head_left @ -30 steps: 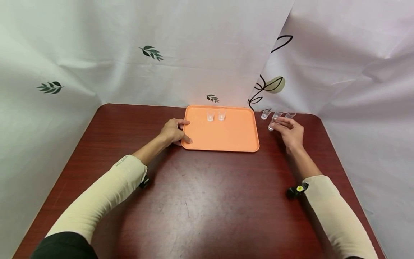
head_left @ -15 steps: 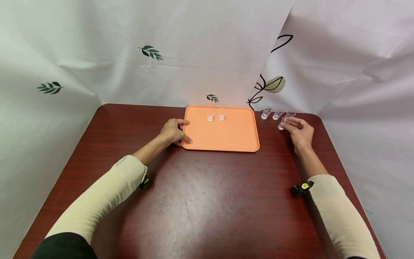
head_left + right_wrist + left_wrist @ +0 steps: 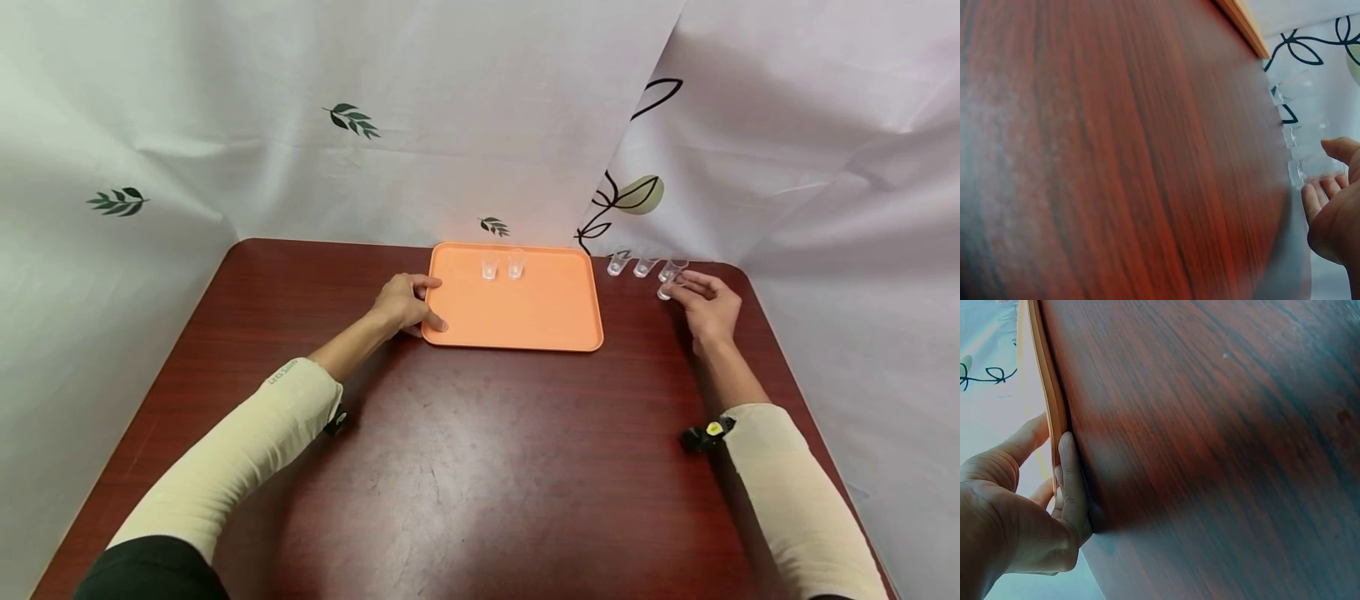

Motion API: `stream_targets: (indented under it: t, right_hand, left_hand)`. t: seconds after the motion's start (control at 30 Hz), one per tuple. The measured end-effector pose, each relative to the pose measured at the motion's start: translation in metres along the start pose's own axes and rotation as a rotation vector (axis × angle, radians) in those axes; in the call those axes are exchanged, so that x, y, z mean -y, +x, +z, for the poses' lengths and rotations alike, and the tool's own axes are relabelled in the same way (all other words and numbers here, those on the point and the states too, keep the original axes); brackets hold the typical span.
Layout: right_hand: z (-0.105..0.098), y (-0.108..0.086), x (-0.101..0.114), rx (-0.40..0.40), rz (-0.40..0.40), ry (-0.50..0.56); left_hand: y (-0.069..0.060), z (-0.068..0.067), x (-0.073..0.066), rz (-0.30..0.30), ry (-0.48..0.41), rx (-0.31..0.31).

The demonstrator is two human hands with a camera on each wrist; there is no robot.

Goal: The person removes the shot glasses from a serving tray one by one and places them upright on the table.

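Observation:
An orange tray (image 3: 517,321) lies at the back of the table, its edge also showing in the left wrist view. My left hand (image 3: 405,303) grips its left rim, thumb on top and other fingers against the outside and underside (image 3: 1069,469). Two small clear cups (image 3: 489,268) stand side by side near the tray's back edge. Right of the tray, my right hand (image 3: 711,310) pinches a clear cup (image 3: 665,292) between thumb and fingers at the table. Behind it three more clear cups (image 3: 617,266) stand in a row; the rightmost (image 3: 670,271) is partly hidden.
The dark red wooden table (image 3: 465,467) stretches out in front of the tray. A white cloth with a leaf pattern (image 3: 420,183) hangs behind and around the table. A small black camera (image 3: 701,438) sits at the right sleeve's cuff.
My right hand has moved to the right with the cup, from in front of the middle cup of the row to in front of the rightmost. The left hand and tray have stayed put.

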State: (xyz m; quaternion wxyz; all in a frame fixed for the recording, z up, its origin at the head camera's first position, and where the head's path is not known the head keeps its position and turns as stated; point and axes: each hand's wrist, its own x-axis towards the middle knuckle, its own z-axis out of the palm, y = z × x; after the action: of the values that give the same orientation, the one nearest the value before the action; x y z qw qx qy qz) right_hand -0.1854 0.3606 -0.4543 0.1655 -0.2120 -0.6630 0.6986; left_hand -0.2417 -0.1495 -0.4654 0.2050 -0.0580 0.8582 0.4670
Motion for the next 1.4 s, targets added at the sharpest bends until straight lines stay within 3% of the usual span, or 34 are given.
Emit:
stream_targets:
  t: [0.13,0.23,0.5,0.6,0.93,1.17,1.4]
  right_hand:
    - [-0.001,0.001,0.001,-0.001,-0.006,0.002]
    - [-0.002,0.002,0.001,-0.001,0.008,-0.007]
    - [-0.007,-0.003,0.004,0.003,0.061,-0.047]
    - [-0.011,-0.006,0.005,0.005,0.06,-0.06]
    - [-0.028,-0.017,0.007,-0.007,0.089,-0.105]
    - [-0.031,-0.028,0.007,0.048,0.091,-0.099]
    - [-0.022,-0.04,0.001,0.138,0.062,-0.115]
  left_hand:
    - [-0.02,-0.002,-0.014,0.015,0.023,-0.001]
    - [-0.028,-0.002,-0.02,0.013,0.028,-0.005]
    - [-0.021,-0.002,-0.014,0.025,0.022,0.002]
    - [-0.011,-0.002,-0.008,0.02,0.02,-0.001]
    - [-0.018,-0.002,-0.014,0.012,0.013,0.0]
    - [-0.005,0.0,-0.005,0.003,0.015,-0.002]
    - [-0.012,0.0,-0.007,0.017,0.033,0.004]
